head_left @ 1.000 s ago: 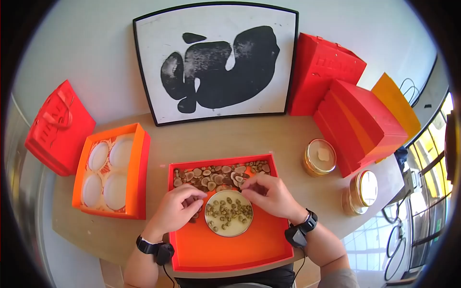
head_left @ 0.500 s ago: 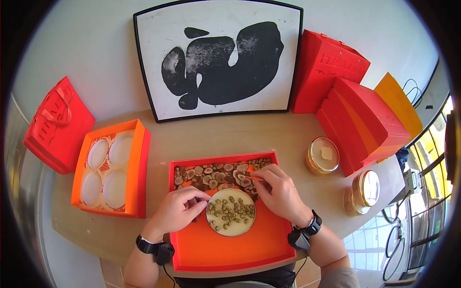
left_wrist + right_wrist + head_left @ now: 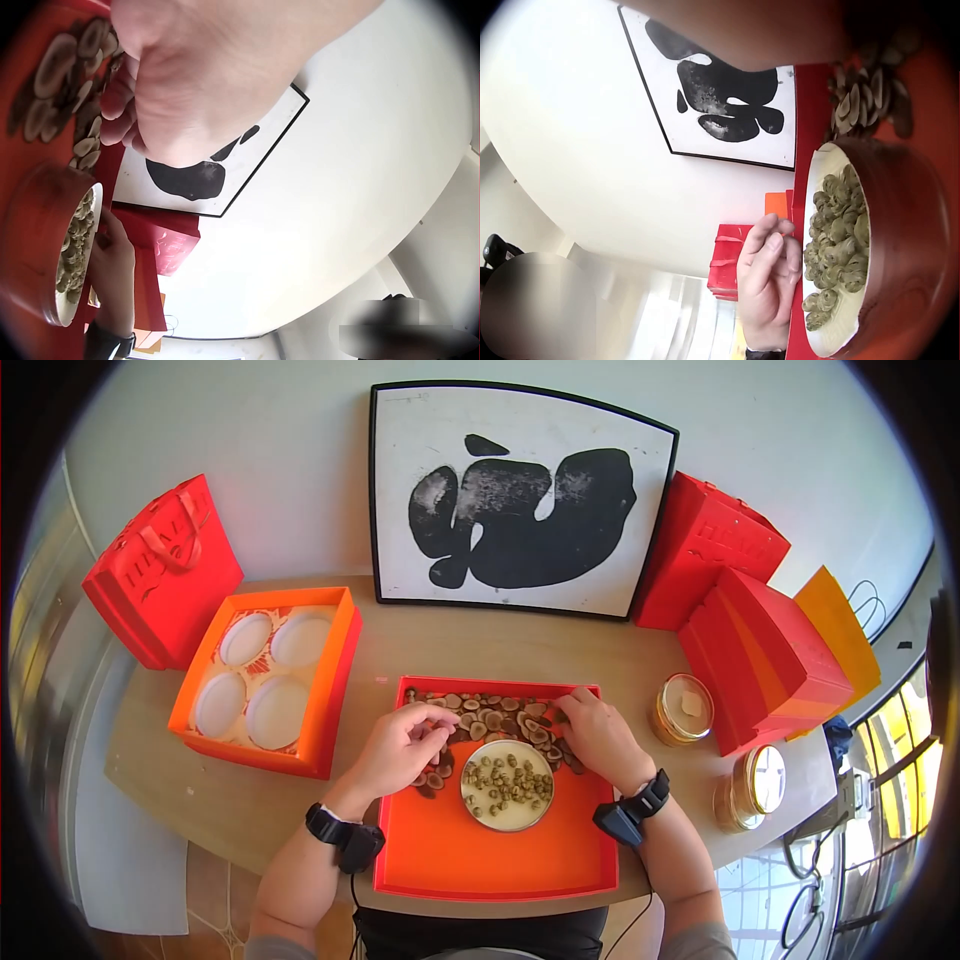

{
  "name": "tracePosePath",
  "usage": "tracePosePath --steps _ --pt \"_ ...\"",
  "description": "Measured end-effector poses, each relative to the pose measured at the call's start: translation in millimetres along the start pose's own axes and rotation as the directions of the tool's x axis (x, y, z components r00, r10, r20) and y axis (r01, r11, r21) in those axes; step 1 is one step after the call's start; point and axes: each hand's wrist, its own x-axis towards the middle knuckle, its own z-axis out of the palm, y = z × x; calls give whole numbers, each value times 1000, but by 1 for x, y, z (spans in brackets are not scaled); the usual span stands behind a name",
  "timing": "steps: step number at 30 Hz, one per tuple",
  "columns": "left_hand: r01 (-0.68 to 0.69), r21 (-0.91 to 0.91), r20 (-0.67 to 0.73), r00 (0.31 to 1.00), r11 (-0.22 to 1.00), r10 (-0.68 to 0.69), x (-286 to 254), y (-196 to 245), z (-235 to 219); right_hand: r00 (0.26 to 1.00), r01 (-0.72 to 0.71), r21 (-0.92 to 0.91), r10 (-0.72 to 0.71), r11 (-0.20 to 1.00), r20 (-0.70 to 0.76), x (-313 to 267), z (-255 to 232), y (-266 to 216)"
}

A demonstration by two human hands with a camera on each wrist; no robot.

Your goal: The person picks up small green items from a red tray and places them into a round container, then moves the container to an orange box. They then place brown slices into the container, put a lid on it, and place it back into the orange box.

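In the head view a round pale-lined container (image 3: 515, 821) stands in a shallow red-orange tray (image 3: 440, 855). Small curled greenish-brown dried pieces (image 3: 838, 236) lie inside it. Dark-rimmed dried slices (image 3: 490, 720) are spread along the tray's far side. My left hand (image 3: 408, 748) hovers over the slices left of the container, fingers loosely curled and thumb near the fingertips, nothing visible between them. My right hand (image 3: 605, 742) reaches down at the tray's far right corner, by the slices. Its fingertips are hidden, so I cannot tell whether they pinch anything.
An orange box (image 3: 345, 695) with several round recesses stands on the left, a red bag (image 3: 165, 570) behind it. A framed black-and-white picture (image 3: 520, 510) leans at the back. Right are two lidded jars (image 3: 684, 708), red boxes (image 3: 765, 660) and another red bag (image 3: 715, 550).
The head view has shifted. My right hand has moved from beside the container's rim out to the tray's far right corner. My left hand has come slightly away from the container.
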Motion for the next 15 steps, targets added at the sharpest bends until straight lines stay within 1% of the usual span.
tracePosePath --steps 1,3,4,5,6,7,8,9,10,11,12,13,15 --pt "10 -24 -23 1000 1000 -11 0 1 1 1000 7 3 -7 1000 0 -1 -1 0" --pt "21 -42 -38 999 999 -23 1 -2 1 999 -16 1 16 1000 49 -6 -8 -3" --pt "2 -10 -39 999 1000 -2 2 -5 1 999 -21 6 21 1000 44 -8 -10 -5" --pt "-18 21 -36 999 1000 18 2 -7 2 1000 12 55 -14 998 21 -12 -12 -6" --pt "-17 26 -27 999 1000 18 2 -6 2 999 46 102 -45 994 -5 -16 -15 -7" --pt "22 60 -25 999 998 -20 2 -4 3 999 38 105 -37 994 -12 -20 -20 -9" --pt "63 93 -24 998 994 -61 2 -2 3 997 19 213 -2 977 -81 -24 -24 -12" --pt "65 97 -14 998 993 -64 2 -2 3 989 7 319 41 948 -143 -29 -25 -15" --pt "26 94 -12 1000 995 -25 2 -3 4 988 -2 322 51 947 -143 -33 -23 -16" --pt "-12 89 -10 1000 996 13 2 -4 5 987 -49 446 113 894 -117 -37 -21 -16" --pt "-11 89 0 1000 996 11 2 -3 5 982 -96 560 172 823 -85 -39 -19 -16" --pt "-7 125 2 1000 992 7 2 0 6 979 -105 563 184 820 -85 -38 -18 -16" --pt "-5 168 22 1000 986 1 3 1 6 973 -27 499 137 866 -186 -35 -17 -15"
